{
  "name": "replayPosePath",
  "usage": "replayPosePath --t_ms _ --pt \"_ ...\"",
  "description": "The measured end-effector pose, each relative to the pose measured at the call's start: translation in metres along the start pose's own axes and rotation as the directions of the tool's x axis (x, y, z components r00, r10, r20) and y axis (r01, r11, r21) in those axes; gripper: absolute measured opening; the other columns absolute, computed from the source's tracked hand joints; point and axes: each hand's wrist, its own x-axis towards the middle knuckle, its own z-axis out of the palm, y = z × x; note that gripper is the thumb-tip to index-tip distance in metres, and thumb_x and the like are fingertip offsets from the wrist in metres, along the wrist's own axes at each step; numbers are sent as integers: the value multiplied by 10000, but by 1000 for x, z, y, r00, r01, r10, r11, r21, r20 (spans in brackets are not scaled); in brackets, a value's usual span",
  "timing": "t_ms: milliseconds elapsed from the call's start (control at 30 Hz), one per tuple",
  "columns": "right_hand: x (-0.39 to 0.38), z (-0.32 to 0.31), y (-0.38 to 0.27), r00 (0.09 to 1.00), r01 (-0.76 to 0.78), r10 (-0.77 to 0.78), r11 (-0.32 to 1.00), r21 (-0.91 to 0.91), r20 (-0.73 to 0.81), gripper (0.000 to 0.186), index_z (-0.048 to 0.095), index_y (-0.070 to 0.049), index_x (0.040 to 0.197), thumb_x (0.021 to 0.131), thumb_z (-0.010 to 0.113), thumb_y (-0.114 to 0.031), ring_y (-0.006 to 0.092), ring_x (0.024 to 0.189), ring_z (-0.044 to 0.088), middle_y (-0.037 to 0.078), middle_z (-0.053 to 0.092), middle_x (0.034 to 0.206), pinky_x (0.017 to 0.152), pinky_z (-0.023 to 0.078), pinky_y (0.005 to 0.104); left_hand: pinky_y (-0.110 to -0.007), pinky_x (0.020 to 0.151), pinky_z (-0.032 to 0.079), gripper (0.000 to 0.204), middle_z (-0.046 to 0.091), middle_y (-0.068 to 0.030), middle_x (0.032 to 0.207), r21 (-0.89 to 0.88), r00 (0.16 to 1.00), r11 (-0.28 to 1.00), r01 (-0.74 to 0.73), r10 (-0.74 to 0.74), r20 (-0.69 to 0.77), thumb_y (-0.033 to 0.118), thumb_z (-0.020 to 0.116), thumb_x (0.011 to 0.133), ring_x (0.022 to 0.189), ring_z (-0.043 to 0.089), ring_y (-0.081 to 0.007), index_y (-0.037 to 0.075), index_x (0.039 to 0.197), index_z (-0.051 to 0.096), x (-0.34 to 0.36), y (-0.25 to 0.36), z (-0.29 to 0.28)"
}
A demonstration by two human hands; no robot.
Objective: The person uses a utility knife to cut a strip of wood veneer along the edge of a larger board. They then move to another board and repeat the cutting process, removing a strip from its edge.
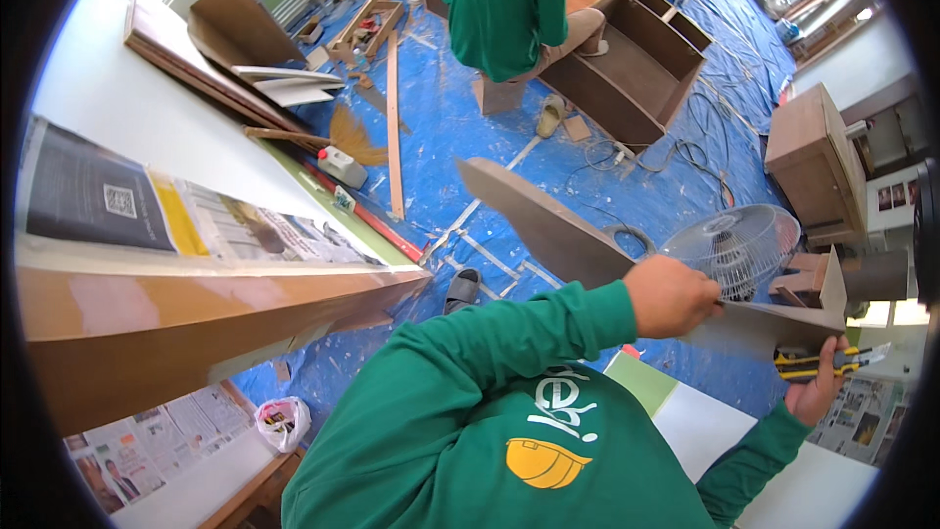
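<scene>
My left hand [676, 294] is closed on the upper edge of a long, bendy grey-brown sheet [534, 220] that angles across the lower right of the head view, its far end curving up. My right hand [818, 382] grips the sheet's right end and also holds yellow-and-black utility knives [798, 362]; their exact number is hard to make out. A white standing fan [729, 240] is just behind the sheet, beside a small wooden piece [798, 279]. A green-and-white board [641, 382] lies below.
A co-worker in green [504, 10] sits beside a brown open cabinet [646, 69]; others work behind. A paper-covered wooden unit [215, 323] occupies the left. Blue floor sheeting [421, 118] carries cables [705, 157], a plank [392, 127], a sandal [550, 118] and a jug [343, 165].
</scene>
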Motion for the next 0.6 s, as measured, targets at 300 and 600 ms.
replayPosePath --t_ms 300,600 --pt "4 5 -42 912 226 -1 837 -498 411 585 400 -8 1471 982 591 -266 226 1200 549 163 571 1352 1043 410 344 -471 549 475 255 601 -93 696 -72 990 988 -138 138 -12 286 636 913 638 620 -340 79 778 571 10 0 8" --pt "10 18 -39 836 394 -101 794 -462 539 488 576 -12 1283 878 719 -242 184 1093 536 103 570 1246 977 409 329 -475 551 457 217 585 -125 696 -124 995 990 -63 71 63 277 657 912 633 603 -359 85 825 604 -17 -20 7"
